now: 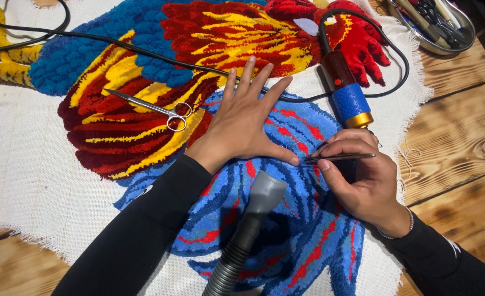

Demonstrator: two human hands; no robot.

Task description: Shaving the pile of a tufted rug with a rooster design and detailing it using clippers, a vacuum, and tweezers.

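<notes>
— What fills the view from where you sit?

— Mostly a tufted rug [144, 66] on pale backing cloth, spread over a wooden table [462, 126]. I see thick pile in red, yellow and deep blue above, and a lighter blue patch with red streaks under the hands. Its top and left run off the frame, so I can't make out the whole figure.

— And the hands?

— My left hand [245, 123] lies flat on the blue pile, fingers spread and released, gripping nothing. My right hand [357, 175] is just beside it, fingers pinched around thin metal tweezers [341, 158] whose tip points at the pile near the left thumb. The very tip is too fine for me to say whether it touches the yarn.

— What else lies about?

— A grey vacuum hose [248, 230] rises from the bottom edge between my forearms, its lower end cut off. A corded carving tool [347, 90] with a dark red body, blue wrap and gold collar lies just above the right hand; its working end is hidden behind my fingers. Its black cable [144, 52] loops across the rug. Steel scissors [152, 107] rest on the red and yellow pile, left of the flat hand. A metal tray [467, 33] of tools sits at the top right corner, partly cut off, its contents hard to tell apart.
</notes>
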